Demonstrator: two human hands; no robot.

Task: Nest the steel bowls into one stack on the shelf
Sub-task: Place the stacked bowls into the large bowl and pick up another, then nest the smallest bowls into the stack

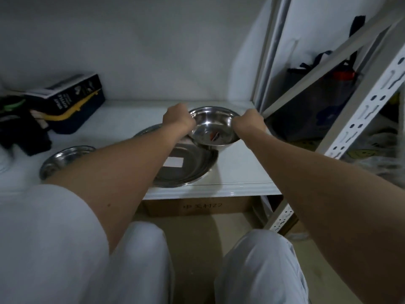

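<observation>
1. Right now, two bare arms reach out over a flat white shelf.
2. Both hands hold one shiny round steel bowl at the far right part of the shelf.
3. The left hand grips the left rim of this bowl, with its fingers curled shut on the edge.
4. The right hand grips the right rim the same way, with its fingers closed on the edge.
5. Something small and red-and-white shows in the bottom of the held bowl, but it is too blurry to tell what it is.
6. The near edge of the held bowl sits over the far rim of a wide, shallow steel bowl, which lies nearer on the shelf.
7. A white square shows inside the wide bowl.
8. A smaller steel bowl sits apart on the near left, partly hidden by the left arm.
9. A dark blue box with yellow trim rests at the far left of the shelf.
10. A brown cardboard box sits under the shelf.
11. A white metal post with holes stands on the right.
</observation>
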